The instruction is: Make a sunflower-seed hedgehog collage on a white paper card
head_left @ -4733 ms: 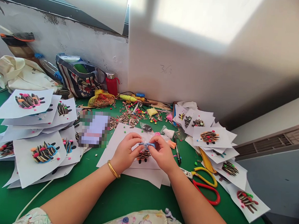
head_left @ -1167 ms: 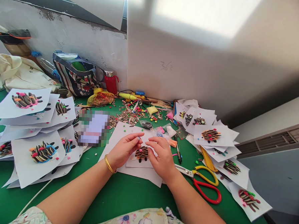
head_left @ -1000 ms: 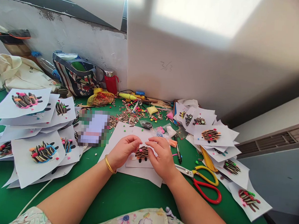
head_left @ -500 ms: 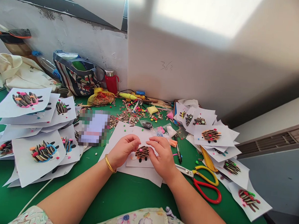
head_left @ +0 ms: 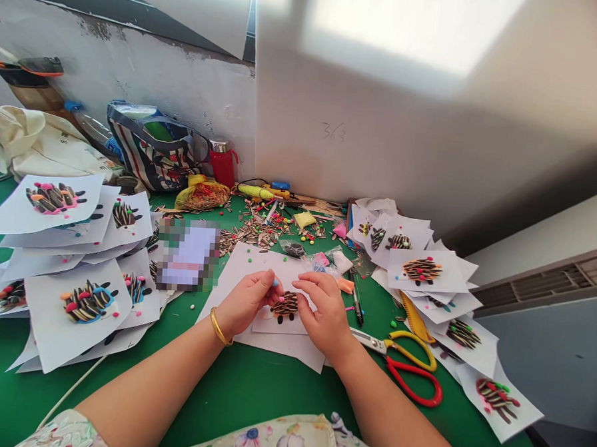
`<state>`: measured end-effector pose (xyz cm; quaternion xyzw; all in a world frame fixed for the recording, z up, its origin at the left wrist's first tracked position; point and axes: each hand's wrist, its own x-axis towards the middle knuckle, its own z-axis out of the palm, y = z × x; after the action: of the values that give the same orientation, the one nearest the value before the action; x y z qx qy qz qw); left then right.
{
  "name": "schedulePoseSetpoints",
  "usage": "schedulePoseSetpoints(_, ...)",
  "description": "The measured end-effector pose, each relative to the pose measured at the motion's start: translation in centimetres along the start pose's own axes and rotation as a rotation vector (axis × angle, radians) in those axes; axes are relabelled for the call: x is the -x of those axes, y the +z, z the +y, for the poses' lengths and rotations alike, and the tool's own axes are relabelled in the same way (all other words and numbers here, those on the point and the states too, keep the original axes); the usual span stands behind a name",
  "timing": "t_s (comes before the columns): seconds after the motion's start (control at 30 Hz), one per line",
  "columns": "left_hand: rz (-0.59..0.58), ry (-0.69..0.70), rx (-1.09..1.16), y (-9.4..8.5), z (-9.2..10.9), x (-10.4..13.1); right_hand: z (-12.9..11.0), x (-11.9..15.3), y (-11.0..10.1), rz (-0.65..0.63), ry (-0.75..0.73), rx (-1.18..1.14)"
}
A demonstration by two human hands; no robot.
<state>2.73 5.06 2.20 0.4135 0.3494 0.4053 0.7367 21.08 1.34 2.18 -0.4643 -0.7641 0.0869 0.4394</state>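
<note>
A small white card [head_left: 260, 323] lies in front of me, bearing a hedgehog shape of sunflower seeds [head_left: 287, 304] with dark feet. My left hand [head_left: 247, 301], a gold bangle on its wrist, is closed over the card's left side. A small blue clay ball [head_left: 275, 283] shows at its thumb and fingertips, and a pink bit [head_left: 281, 298] is visible just below. My right hand [head_left: 324, 311] rests at the card's right side, thumb and index finger apart around the seed shape, with nothing visible between them. Larger white sheets [head_left: 306, 355] lie under the card.
Scissors [head_left: 411, 363] with yellow and red handles lie right of my right hand, near a black pen [head_left: 357, 305]. Stacked seed-picture cards stand left [head_left: 39, 290] and right [head_left: 456, 272]. Loose sunflower seeds [head_left: 258, 228] cover the back, near a red bottle [head_left: 222, 165].
My left fingers have turned slightly, and the blue ball and pink bit now show at their tips. My right hand has barely moved.
</note>
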Motion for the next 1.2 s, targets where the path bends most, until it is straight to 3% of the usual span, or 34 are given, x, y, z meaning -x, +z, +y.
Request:
schedulePoseSetpoints(0.2,0.02,0.02,-0.079,-0.2,-0.1,-0.1,0.0,0.0,-0.1,-0.005,0.012,-0.003)
schedulePoseSetpoints(0.33,0.015,0.064,-0.248,-0.3,-0.1,-0.2,0.0,0.0,-0.2,-0.017,0.008,-0.036)
schedulePoseSetpoints(0.63,-0.106,0.126,-0.466,0.5,0.1,0.3,-0.3,0.1,0.0,-0.077,0.016,-0.137)
schedulePoseSetpoints(0.8,0.011,0.167,-0.506,-0.1,0.2,0.0,0.7,-0.2,-0.5,-0.06,0.064,-0.132)
schedulePoseSetpoints(0.97,0.165,0.204,-0.49,-0.7,0.0,-0.3,2.1,-0.1,-0.5,-0.237,0.129,-0.012)
schedulePoseSetpoints(1.2,0.186,0.198,-0.432,-0.7,-0.1,-0.4,2.3,0.1,0.2,-0.306,0.128,0.058)
